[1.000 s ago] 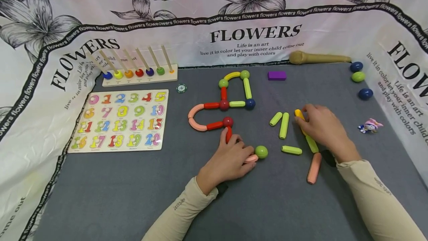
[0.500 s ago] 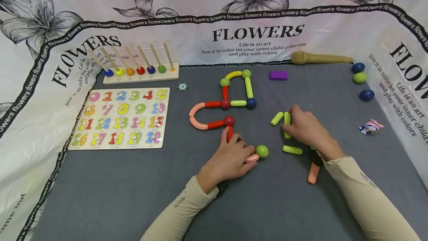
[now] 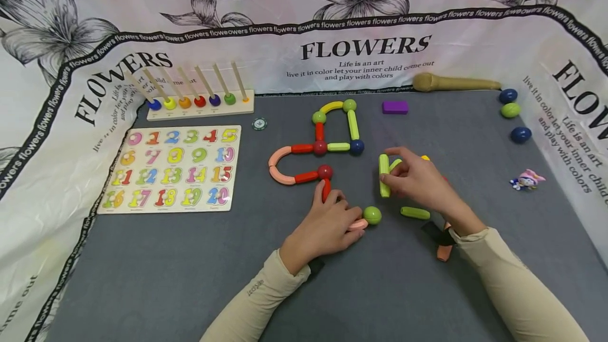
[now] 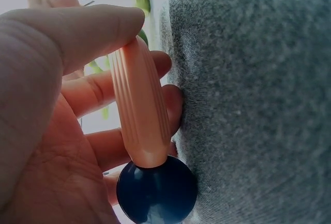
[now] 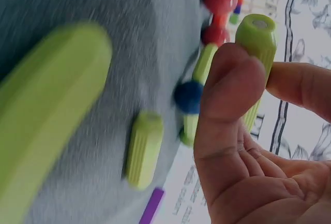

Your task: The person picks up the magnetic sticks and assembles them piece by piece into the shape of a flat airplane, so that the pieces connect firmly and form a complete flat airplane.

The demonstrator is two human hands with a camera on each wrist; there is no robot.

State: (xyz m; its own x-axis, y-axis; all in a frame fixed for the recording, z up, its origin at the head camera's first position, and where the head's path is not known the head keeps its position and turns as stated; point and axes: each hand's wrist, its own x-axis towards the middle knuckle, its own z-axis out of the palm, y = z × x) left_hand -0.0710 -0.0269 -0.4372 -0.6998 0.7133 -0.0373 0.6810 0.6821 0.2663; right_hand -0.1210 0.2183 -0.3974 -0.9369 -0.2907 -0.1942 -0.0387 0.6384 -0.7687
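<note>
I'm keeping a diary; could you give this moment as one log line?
left hand: holds peach stick | right hand: pinches green stick | beside left hand: green ball | beyond hands: purple block

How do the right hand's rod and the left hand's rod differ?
The right hand pinches a green rod; the left hand holds a peach rod. The green rod's ends show no ball, whereas the peach rod meets a blue ball. Both have ribbed sides.
</note>
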